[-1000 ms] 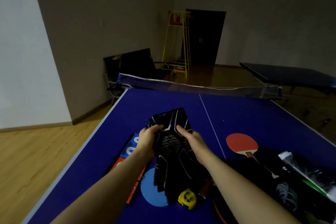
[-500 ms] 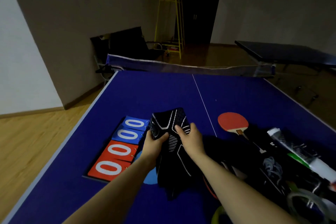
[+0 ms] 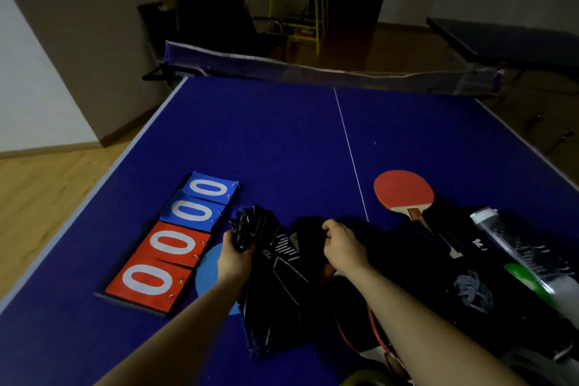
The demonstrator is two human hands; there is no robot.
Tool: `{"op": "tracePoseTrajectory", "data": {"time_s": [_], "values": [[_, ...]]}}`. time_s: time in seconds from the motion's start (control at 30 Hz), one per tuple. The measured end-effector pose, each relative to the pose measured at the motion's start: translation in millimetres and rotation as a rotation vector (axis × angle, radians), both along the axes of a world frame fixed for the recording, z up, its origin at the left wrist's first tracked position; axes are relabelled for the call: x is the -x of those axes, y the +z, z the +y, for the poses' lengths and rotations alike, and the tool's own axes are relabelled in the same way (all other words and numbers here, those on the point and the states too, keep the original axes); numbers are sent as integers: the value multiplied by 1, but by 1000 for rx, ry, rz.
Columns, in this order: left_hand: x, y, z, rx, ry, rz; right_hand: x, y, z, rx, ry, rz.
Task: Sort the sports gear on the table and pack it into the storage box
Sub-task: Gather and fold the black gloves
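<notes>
Just right of the flip scoreboard [image 3: 175, 238] on the blue surface [image 3: 282, 141], the left hand [image 3: 235, 257] grips a black patterned glove [image 3: 275, 276]. The right hand [image 3: 343, 249], beyond the glove, pinches dark fabric [image 3: 308, 229].

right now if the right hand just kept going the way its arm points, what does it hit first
Most likely the dark fabric bunched against the right hand, which its fingers already seem to pinch. Beyond that, only bare blue table up to the net. The red paddle lies off to the right of that line; depth is uncertain.
</notes>
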State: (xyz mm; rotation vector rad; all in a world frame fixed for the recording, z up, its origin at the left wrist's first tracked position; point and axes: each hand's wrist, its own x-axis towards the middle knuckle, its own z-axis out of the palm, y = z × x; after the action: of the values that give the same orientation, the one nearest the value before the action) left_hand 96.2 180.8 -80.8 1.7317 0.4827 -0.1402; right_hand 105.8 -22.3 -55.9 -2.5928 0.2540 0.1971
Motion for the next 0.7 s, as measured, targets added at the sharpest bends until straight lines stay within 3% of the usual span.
{"op": "tracePoseTrajectory", "data": {"time_s": [0.17, 0.33, 0.5, 0.57, 0.7], "values": [[-8, -19, -9, -145, -12, 24, -20, -24, -13, 57, 126, 133], [-12, -26, -14, -111, 39, 71, -26, -45, -8, 255, 298, 282], [-8, -30, -12, -10, 109, 86, -26, -55, -8, 433, 358, 177], [-8, -30, -10, 42, 132, 87, -26, -54, -7, 401, 325, 124], [-6, -20, -8, 193, 169, 52, -23, -33, 0, 128, -9, 50]]}}
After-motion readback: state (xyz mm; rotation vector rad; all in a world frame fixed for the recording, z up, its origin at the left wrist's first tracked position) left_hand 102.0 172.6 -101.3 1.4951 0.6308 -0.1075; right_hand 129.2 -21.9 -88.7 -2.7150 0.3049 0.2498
